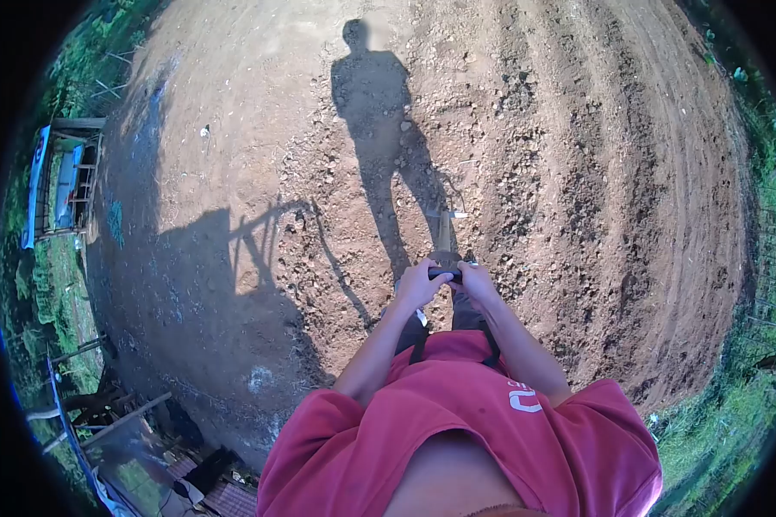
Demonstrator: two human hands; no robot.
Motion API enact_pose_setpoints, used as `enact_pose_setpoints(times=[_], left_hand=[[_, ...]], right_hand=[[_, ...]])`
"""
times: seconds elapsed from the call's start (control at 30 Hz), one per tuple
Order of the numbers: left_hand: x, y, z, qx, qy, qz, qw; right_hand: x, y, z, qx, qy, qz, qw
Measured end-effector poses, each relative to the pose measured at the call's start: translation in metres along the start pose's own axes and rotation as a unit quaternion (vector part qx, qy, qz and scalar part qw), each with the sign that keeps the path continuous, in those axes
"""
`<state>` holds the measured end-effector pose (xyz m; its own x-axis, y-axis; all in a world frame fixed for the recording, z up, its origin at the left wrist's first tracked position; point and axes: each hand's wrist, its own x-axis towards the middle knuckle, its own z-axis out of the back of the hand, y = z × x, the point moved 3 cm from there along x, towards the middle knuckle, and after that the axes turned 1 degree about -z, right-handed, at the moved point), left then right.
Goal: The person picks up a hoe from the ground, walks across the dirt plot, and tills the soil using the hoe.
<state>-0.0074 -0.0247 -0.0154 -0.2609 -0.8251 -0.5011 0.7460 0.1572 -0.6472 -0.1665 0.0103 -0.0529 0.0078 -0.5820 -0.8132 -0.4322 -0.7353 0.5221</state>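
Both my hands are together in front of my waist, with fingers closed around a small dark oblong object [445,274]. My left hand [418,284] grips its left end and my right hand [476,283] its right end. Its exact kind is unclear. Just beyond the hands, a pale wooden handle [444,234] points away from me, with a thin light metal piece [447,214] across its far end. The near part of that handle is hidden behind my hands.
Dry brown soil [233,112] spreads ahead, with furrowed ridges [612,172] on the right. My shadow [371,95] falls forward. A wooden structure [78,181] with blue sheeting stands at left, and roofing and poles [138,422] at lower left. Green plants [707,457] border the plot.
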Motion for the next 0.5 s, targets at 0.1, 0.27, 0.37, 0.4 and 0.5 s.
enact_pose_setpoints(times=[0.1,0.27,0.37,0.4,0.5], left_hand=[[-0.042,-0.016,-0.005,0.007,0.019,0.032,0.999],[-0.016,-0.006,-0.025,-0.030,0.022,0.017,0.999],[0.003,-0.006,-0.033,-0.046,0.012,0.010,0.999],[0.007,-0.011,-0.031,-0.046,0.014,0.009,0.999],[0.021,-0.012,-0.017,-0.073,-0.009,0.001,0.997]], right_hand=[[-0.034,-0.017,0.013,0.006,0.018,-0.032,0.999],[-0.005,-0.009,0.026,0.011,0.021,-0.052,0.998],[0.021,-0.009,0.032,0.000,0.023,-0.053,0.998],[0.022,-0.002,0.029,-0.005,0.031,-0.046,0.998],[0.020,0.015,0.015,0.004,0.078,-0.029,0.997]])
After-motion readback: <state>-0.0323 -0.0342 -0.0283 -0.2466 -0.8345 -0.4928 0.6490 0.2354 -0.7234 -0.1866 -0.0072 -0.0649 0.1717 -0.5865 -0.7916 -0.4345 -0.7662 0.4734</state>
